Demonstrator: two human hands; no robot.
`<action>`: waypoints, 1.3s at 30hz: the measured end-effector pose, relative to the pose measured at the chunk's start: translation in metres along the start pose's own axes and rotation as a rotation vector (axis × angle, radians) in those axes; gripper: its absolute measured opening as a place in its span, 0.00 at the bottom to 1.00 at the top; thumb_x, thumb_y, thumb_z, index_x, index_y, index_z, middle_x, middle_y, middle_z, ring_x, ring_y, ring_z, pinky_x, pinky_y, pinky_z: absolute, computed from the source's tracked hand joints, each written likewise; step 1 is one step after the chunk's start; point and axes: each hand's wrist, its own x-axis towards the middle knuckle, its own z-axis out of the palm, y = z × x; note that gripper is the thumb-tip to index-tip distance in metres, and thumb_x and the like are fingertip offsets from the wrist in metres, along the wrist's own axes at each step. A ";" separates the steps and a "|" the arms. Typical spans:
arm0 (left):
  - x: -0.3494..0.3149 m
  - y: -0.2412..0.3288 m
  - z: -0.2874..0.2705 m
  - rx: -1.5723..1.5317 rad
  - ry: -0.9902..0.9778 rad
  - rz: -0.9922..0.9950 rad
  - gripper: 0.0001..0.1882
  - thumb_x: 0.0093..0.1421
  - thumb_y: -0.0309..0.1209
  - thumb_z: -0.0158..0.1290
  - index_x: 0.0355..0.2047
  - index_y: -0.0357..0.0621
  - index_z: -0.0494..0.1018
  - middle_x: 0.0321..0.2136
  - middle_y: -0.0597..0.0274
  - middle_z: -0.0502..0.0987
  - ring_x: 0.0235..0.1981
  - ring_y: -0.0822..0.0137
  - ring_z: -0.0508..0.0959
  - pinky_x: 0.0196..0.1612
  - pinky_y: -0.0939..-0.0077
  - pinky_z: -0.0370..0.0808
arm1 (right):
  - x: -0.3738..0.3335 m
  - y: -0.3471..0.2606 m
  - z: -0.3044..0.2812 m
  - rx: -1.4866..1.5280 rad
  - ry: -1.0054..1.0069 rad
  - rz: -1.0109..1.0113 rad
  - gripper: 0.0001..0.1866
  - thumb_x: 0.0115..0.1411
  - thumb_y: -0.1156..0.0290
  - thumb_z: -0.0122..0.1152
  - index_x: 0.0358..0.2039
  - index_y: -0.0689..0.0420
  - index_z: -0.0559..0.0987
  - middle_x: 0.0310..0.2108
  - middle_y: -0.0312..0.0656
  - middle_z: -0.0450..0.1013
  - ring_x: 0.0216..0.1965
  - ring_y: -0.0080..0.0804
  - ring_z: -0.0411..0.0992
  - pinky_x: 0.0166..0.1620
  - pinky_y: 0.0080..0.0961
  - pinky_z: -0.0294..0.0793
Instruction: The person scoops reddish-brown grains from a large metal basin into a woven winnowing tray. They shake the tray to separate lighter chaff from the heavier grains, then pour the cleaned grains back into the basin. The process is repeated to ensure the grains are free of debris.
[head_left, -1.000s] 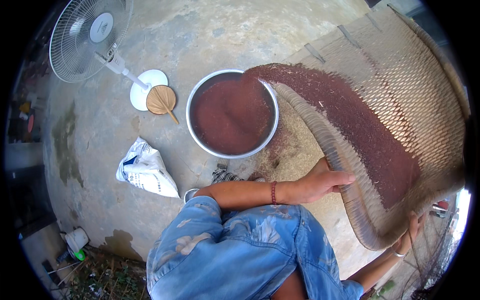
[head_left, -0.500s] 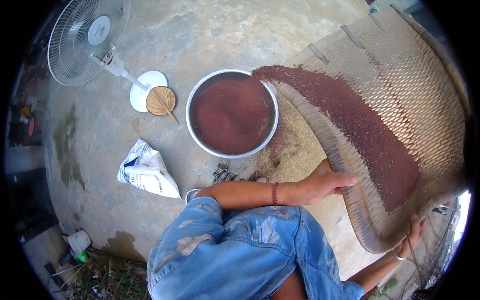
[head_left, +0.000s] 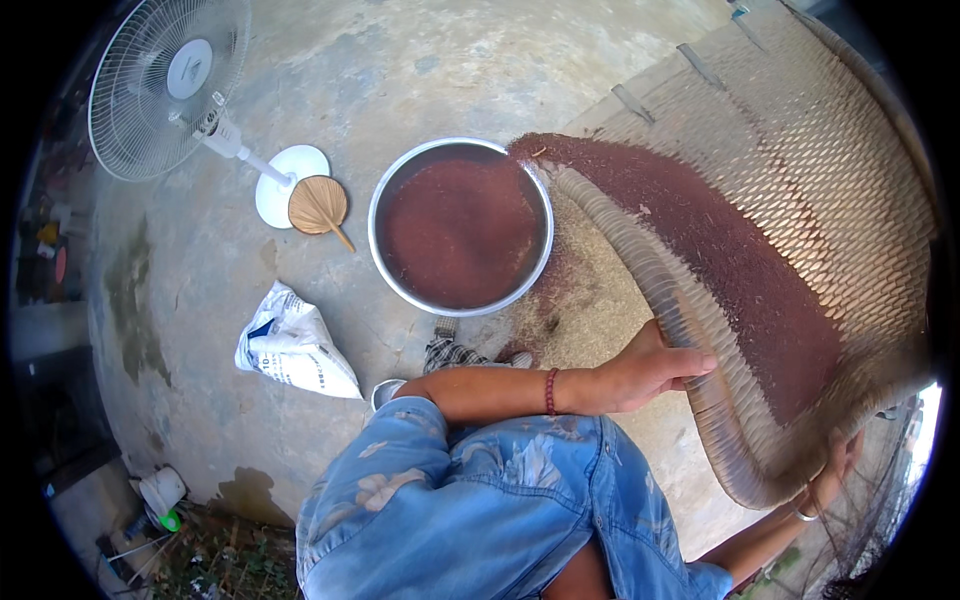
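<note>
My left hand (head_left: 655, 372), with a red bead bracelet at the wrist, is closed around the thick rim of a large woven winnowing basket (head_left: 850, 200). At the near right corner, my right hand (head_left: 838, 468) grips the same rim, its fingers partly hidden by the basket. A long band of dark red grain (head_left: 700, 235) lies along the basket's left side. Its far left tip reaches over the edge of a round metal basin (head_left: 374, 250). Inside the basin is more dark red grain (head_left: 455, 235).
Pale chaff-like grains (head_left: 600, 285) cover the floor beneath the basket. Left of the basin are a white standing fan (head_left: 190, 70), a round hand fan (head_left: 318, 205) and a white sack (head_left: 300, 345). A checked cloth (head_left: 450, 352) lies below the basin.
Both hands keep their hold and the basket stays nearly in place. Grain at its far left tip has shifted slightly by the basin edge. The view has moved a little.
</note>
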 end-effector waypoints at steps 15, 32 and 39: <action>0.003 -0.010 -0.004 -0.037 -0.025 0.029 0.27 0.53 0.25 0.55 0.51 0.40 0.56 0.43 0.56 0.69 0.45 0.65 0.73 0.45 0.68 0.76 | 0.001 -0.010 0.005 0.047 -0.058 0.006 0.28 0.53 0.75 0.50 0.55 0.67 0.60 0.48 0.47 0.65 0.47 0.35 0.65 0.52 0.28 0.62; -0.002 -0.023 -0.006 -0.062 -0.037 0.035 0.25 0.53 0.25 0.55 0.50 0.39 0.58 0.42 0.59 0.70 0.45 0.66 0.72 0.49 0.66 0.73 | -0.002 -0.014 0.014 0.122 -0.101 -0.005 0.29 0.54 0.70 0.52 0.56 0.65 0.60 0.51 0.47 0.64 0.50 0.38 0.65 0.53 0.30 0.63; -0.002 -0.021 -0.004 -0.055 -0.034 0.048 0.26 0.53 0.26 0.55 0.50 0.40 0.58 0.41 0.59 0.70 0.44 0.67 0.73 0.47 0.67 0.74 | 0.003 -0.006 0.002 0.072 -0.058 -0.001 0.28 0.54 0.71 0.50 0.56 0.65 0.60 0.52 0.46 0.63 0.50 0.37 0.64 0.54 0.30 0.62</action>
